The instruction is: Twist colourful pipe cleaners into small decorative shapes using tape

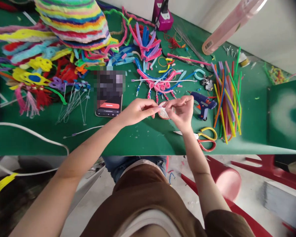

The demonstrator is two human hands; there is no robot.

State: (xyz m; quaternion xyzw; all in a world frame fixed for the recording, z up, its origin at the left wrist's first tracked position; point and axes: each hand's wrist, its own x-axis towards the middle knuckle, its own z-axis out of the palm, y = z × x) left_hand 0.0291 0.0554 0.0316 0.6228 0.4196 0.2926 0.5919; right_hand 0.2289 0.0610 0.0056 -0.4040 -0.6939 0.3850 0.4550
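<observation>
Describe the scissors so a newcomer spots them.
On the green table, find the right hand, then the blue glue gun beside it. Nearer the table's front edge lie the scissors, set apart by one yellow and one red handle loop.

brown top (pixel 138 194) | pale neckline (pixel 154 215) | short dark-brown right sleeve (pixel 224 223) | blue jeans (pixel 114 168)

Left forearm (pixel 96 144) slants inward, right forearm (pixel 196 148) runs steeper; left hand (pixel 139 112) and right hand (pixel 182 113) nearly meet, both curled, left pinching.
</observation>
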